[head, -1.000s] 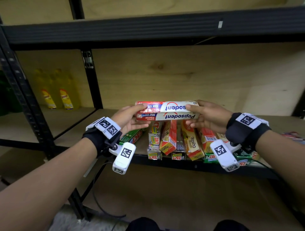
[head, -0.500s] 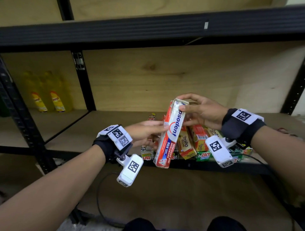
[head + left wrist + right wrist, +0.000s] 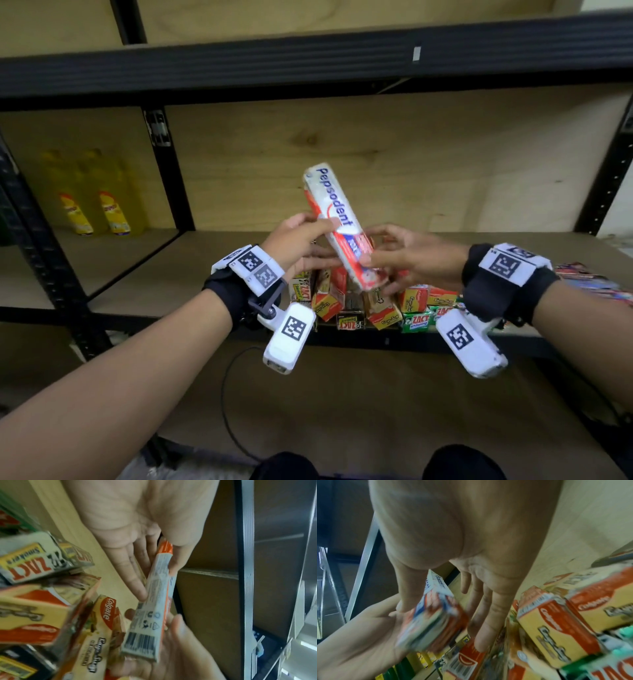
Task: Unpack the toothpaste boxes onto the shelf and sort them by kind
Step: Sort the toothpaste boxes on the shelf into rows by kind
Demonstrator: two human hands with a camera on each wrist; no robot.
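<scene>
Both hands, left hand (image 3: 301,240) and right hand (image 3: 407,260), pinch the toothpaste box (image 3: 337,222) tilted above the pile (image 3: 370,305); possibly two boxes. Next: find its kind's spot on the shelf (image 3: 205,260).

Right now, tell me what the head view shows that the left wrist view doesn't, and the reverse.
Only the head view shows the Pepsodent box's printed front, two yellow bottles in the next bay, and both wristbands.

Only the left wrist view shows the box's barcode side and a legible Colgate box in the pile.

Both show the left hand and right hand holding the Pepsodent box tilted above the mixed pile on the shelf, with Zact boxes among it.
</scene>
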